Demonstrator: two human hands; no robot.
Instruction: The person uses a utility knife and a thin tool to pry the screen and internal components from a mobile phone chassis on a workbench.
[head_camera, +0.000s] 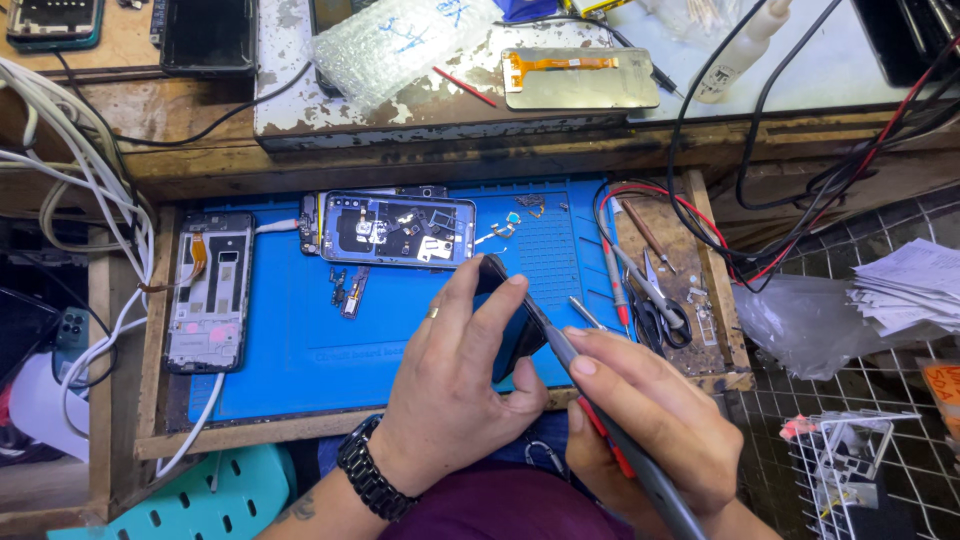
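My left hand (455, 385) grips a dark phone (512, 325) and holds it tilted on edge over the blue work mat (300, 350). My right hand (650, 420) holds a grey and red screwdriver (600, 400) like a pen, its tip touching the phone's edge. On the mat beyond lies an opened phone (398, 229) with its inner parts showing. Small loose parts (347, 290) sit beside it. At the mat's left edge lies a bare phone frame (208, 290).
A wooden tray side (665, 270) at the right holds scissors, tweezers and wires. On the raised shelf behind lie a phone screen with an orange flex (580, 78), bubble wrap (400, 40) and a white bottle (740, 45). White cables (90, 180) hang at the left.
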